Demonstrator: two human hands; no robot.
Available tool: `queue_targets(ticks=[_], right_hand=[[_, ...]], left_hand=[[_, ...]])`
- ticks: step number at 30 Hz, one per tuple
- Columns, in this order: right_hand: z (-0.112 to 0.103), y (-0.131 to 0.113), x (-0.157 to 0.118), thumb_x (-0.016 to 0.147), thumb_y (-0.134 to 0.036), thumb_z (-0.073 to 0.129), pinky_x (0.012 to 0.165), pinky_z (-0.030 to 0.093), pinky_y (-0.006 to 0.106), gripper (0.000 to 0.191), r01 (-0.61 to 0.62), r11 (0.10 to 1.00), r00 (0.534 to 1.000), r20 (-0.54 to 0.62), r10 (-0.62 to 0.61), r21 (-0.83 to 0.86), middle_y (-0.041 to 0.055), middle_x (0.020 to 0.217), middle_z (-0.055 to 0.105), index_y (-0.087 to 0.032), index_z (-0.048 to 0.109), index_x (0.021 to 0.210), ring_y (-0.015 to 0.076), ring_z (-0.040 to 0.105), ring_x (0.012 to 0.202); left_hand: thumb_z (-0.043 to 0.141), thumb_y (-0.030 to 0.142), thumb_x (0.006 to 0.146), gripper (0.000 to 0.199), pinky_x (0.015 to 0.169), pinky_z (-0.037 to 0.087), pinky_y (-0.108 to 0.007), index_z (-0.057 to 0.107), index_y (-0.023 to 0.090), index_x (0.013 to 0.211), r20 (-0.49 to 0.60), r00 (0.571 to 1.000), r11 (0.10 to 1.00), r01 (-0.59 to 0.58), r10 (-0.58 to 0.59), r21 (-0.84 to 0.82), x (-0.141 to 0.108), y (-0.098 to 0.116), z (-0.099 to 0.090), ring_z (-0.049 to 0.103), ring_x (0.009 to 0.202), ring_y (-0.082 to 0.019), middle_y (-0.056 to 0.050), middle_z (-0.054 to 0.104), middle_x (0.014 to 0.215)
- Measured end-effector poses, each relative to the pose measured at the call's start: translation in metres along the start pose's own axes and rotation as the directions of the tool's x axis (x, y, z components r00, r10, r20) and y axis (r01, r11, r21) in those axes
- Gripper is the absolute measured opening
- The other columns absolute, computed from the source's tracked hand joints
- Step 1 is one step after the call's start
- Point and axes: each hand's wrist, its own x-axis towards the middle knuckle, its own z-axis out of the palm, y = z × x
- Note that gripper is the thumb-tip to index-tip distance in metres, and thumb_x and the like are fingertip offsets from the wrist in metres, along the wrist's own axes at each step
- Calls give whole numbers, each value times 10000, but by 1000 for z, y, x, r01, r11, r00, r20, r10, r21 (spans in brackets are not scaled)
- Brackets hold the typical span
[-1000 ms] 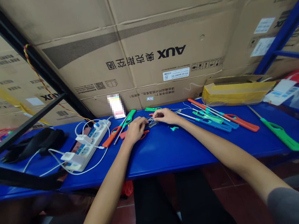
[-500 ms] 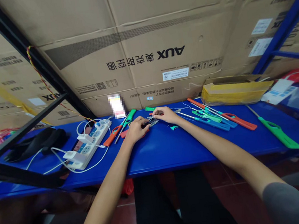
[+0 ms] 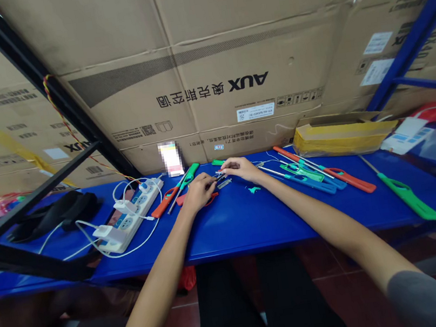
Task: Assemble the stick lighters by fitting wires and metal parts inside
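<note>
My left hand (image 3: pixel 199 191) and my right hand (image 3: pixel 240 170) meet over the middle of the blue table, fingertips pinched close together. Between them is a small thin part, too tiny to name. Just below the fingertips lies a small clear piece (image 3: pixel 225 183). Red plastic pieces (image 3: pixel 181 199) show partly from beneath my left hand. A little green plastic piece (image 3: pixel 253 189) rests below my right wrist. Right of that wrist are long-necked gas lighters, among them a blue one (image 3: pixel 311 183) and a red one (image 3: pixel 351 179). Left of my left hand lie a red lighter (image 3: pixel 165 202) and a green one (image 3: pixel 190 174).
A white power strip (image 3: pixel 132 215) with plugs and cables stands at left, near a dark strap-like item (image 3: pixel 55 212). A lit phone screen (image 3: pixel 171 159) leans on the cardboard (image 3: pixel 207 94). A yellow-taped box (image 3: pixel 340 135) and a green lighter (image 3: pixel 409 195) are at right.
My left fingers have drawn in closer to the right fingertips, and the clear piece now shows lying apart below them. The view has shifted slightly.
</note>
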Motion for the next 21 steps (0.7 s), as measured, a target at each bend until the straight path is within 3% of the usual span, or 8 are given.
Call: queue_targets(ticks=[6, 21], right_hand=[[-3, 0, 0, 733, -458, 966, 1000, 621, 413, 416, -4, 998, 1000, 28, 3, 63, 65, 1060, 849, -219, 805, 1033, 247, 795, 1021], [-4, 1, 1, 743, -385, 963, 1014, 623, 430, 351, -23, 998, 999, 28, 22, 55, 44, 977, 834, -222, 794, 1004, 244, 791, 983]], left_hand=[[613, 256, 1069, 216, 930, 590, -380, 817, 213, 1125, -77, 997, 1000, -7, 8, 15, 1, 2, -2, 721, 981, -246, -82, 748, 1044], [640, 274, 1046, 185, 837, 594, -370, 808, 200, 1069, -115, 993, 999, 33, -37, -33, 2, 6, -4, 710, 878, -226, -80, 775, 1033]])
